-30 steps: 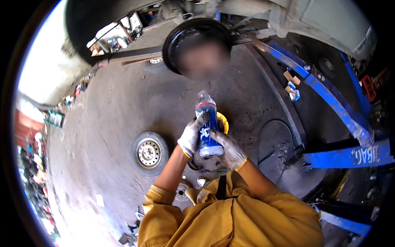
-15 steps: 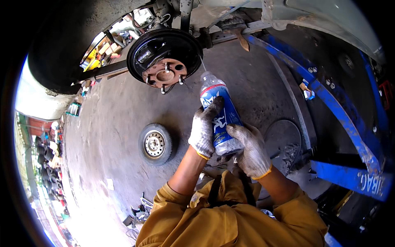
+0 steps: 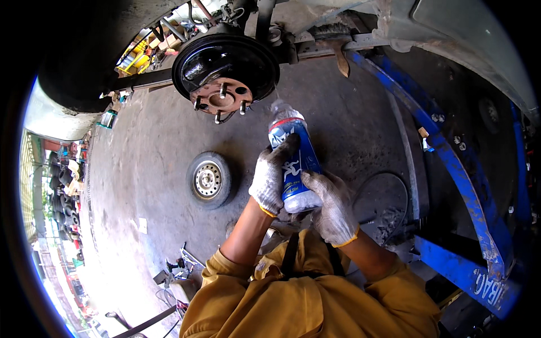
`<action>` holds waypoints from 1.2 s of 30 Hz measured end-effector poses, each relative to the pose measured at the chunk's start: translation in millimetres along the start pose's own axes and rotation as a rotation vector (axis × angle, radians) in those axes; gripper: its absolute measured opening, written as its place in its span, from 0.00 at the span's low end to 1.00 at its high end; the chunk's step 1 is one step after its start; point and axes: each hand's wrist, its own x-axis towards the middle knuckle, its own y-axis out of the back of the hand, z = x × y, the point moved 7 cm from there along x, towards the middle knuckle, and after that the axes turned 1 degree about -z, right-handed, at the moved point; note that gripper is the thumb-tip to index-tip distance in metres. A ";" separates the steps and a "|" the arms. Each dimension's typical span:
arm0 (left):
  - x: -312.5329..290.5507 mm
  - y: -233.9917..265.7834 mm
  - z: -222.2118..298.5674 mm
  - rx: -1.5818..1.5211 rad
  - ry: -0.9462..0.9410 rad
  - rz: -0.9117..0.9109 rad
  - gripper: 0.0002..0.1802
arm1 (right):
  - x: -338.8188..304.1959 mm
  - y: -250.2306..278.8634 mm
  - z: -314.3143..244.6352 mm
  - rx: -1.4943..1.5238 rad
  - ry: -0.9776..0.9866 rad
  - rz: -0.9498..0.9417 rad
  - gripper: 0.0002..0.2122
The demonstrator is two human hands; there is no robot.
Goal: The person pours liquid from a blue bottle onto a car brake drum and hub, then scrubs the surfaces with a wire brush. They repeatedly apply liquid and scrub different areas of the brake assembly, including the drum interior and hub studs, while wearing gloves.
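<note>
Both gloved hands grip a clear plastic bottle point(image 3: 298, 147) with a blue label, tilted so its narrow top points away from me toward the wheel hub. My left hand point(image 3: 272, 172) wraps its left side, thumb across the label. My right hand point(image 3: 331, 204) holds the lower right side near the base. Beyond the bottle's top hangs a black brake backing plate point(image 3: 225, 59), with a rusty hub flange point(image 3: 232, 97) and several studs facing me. A faint thin stream shows between the bottle's tip and the plate's right edge.
A wheel point(image 3: 209, 180) with a steel rim lies on the concrete floor left of my arms. On the right stands a blue lift arm point(image 3: 451, 152). A wooden-handled brush point(image 3: 340, 59) rests on a beam below the car body point(image 3: 445, 25). Cables and tools point(image 3: 183, 265) lie lower left.
The bottle and both hands sit slightly further left in the picture, still gripping. The view has shifted, so the wheel and lift arm appear moved. The stream at the tip looks fainter.
</note>
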 end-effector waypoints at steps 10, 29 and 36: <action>4.3 25.2 -12.1 -0.125 -0.032 0.010 0.16 | 15.0 8.4 14.7 0.059 -0.114 -0.068 0.13; 16.4 -28.2 -33.3 -0.258 -0.074 -0.127 0.28 | 36.0 32.9 -49.4 -0.164 -0.108 -0.247 0.17; 43.3 -57.1 -42.9 -0.318 -0.162 -0.191 0.37 | 21.7 48.1 -94.4 -0.726 0.711 -0.042 0.35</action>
